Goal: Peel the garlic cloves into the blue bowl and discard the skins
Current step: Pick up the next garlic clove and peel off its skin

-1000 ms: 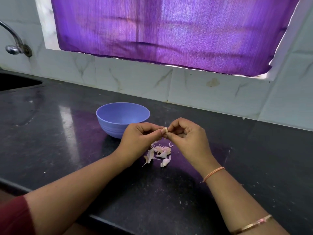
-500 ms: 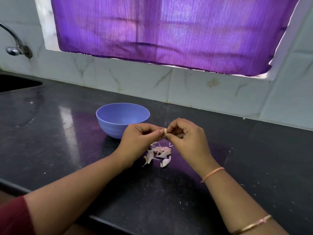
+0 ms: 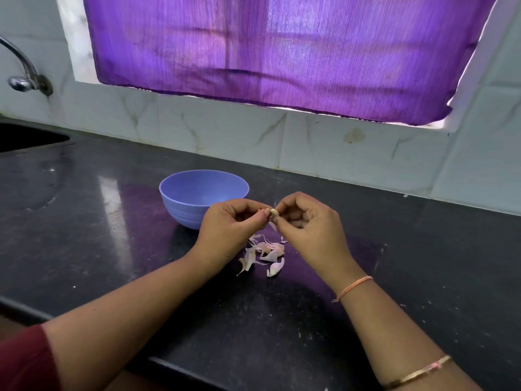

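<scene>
A small pale garlic clove [image 3: 274,212] is held between both hands above the black counter. My left hand [image 3: 229,225] pinches it from the left with thumb and fingertips. My right hand [image 3: 306,221] pinches it from the right, fingers curled. The blue bowl [image 3: 180,203] stands just behind and left of my left hand; its inside looks bare from here. A small heap of pinkish-white garlic skins [image 3: 263,253] lies on the counter under the hands.
The black stone counter [image 3: 84,221] runs to a tiled wall at the back. A sink [image 3: 28,136] and a metal tap [image 3: 21,77] are at the far left. A purple curtain [image 3: 282,52] hangs over the window. The counter's front edge is close to my body.
Both hands stay in place over the skins. The fingertips have shifted slightly and more of the pale clove shows between them.
</scene>
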`<state>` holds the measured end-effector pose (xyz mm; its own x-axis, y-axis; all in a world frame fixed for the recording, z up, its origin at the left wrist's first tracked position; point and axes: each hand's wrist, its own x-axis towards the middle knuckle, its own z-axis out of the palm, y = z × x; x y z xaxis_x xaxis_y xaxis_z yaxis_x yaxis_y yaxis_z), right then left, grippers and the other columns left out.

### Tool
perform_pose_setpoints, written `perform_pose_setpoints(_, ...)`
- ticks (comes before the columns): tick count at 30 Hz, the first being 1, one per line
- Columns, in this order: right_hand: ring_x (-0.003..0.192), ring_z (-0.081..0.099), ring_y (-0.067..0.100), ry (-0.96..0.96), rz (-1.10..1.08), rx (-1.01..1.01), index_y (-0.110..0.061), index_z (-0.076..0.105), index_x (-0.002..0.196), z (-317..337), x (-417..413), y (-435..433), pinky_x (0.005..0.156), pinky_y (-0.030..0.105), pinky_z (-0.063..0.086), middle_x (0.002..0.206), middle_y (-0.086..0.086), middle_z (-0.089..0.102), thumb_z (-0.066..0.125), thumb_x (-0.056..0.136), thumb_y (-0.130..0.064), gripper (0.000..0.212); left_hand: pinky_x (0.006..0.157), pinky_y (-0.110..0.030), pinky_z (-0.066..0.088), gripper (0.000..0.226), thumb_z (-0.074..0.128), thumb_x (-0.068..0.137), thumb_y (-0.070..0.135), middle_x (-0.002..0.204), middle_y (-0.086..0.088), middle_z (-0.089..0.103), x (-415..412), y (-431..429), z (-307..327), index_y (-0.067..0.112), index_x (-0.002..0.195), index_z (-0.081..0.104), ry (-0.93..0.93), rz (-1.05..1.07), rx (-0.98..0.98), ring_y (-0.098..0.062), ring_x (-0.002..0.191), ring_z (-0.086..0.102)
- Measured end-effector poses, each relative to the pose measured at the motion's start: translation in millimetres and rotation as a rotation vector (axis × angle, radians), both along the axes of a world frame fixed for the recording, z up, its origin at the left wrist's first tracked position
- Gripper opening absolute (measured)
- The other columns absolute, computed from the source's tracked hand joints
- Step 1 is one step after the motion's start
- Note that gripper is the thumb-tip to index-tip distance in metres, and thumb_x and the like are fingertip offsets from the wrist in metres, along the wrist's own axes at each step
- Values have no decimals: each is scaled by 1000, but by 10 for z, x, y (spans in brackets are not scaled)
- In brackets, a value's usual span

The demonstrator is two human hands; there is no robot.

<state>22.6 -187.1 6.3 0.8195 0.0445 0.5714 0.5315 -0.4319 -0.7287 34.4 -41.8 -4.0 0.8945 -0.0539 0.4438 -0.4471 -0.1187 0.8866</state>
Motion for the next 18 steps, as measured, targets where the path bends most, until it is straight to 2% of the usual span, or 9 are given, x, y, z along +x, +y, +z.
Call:
perform_pose_setpoints(5,71,67,5,8,6,17,-15,64,78,15,-9,-6,66,15,54,76,-5,67,69,78,-2,14,67,-16,52,10,66,84,11,73,5,73,-19,-3,8,14,88,74,-13,-5,12,-2,68,65)
perform_pose_setpoints(9,72,68,6,7,12,22,-11,66,79,9,-11,-13,68,17,55,77,-3,69,69,78,0,11,65,-14,50,9,66,83,11,71,9,72,-16,4,5,14,87,74,-21,-5,19,0,67,64)
perform_pose_setpoints(18,72,68,8,18,35,13,-7,67,80,-12,6,-14,70,18,55,77,-2,69,68,78,2,9,62,-17,52,7,68,82,8,73,-1,72,0,-3,-5,11,82,74,-34,52,42,-5,63,63)
